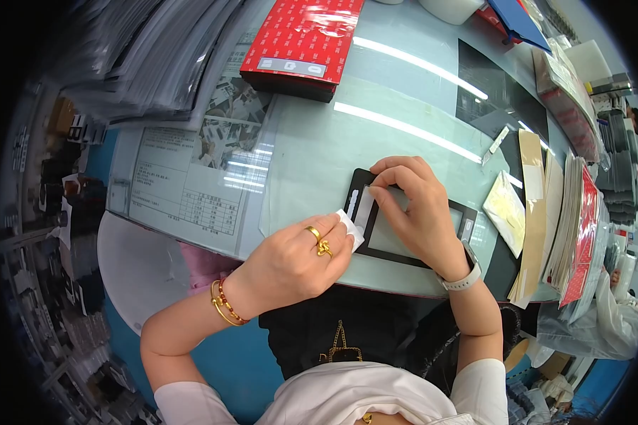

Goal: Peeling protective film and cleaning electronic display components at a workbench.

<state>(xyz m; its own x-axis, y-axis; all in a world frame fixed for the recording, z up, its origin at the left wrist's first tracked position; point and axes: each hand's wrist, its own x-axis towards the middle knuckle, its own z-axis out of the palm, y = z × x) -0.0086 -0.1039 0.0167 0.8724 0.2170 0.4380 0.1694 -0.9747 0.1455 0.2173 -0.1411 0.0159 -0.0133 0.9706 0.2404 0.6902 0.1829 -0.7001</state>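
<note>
A flat black frame (404, 259) with a large rectangular window and a slot near one end lies on the glass-topped table in front of me. My left hand (298, 258) is closed, pinching a folded white tissue or cloth (351, 230) against the near left part of the frame. My right hand (418, 212) reaches over the frame, its thumb and bent fingers gripping the far left end. Beside the thumb a pale strip (364, 207) lies along the frame's bar. My right palm hides part of the window.
A red patterned box (305, 42) stands at the far edge. Stacked clear plastic sleeves (149, 64) fill the far left. On the right are a yellowish-white packet (505, 212), a tan cardboard strip (533, 205) and stacked card sheets (581, 234). A white tub (138, 262) sits below the table's left edge.
</note>
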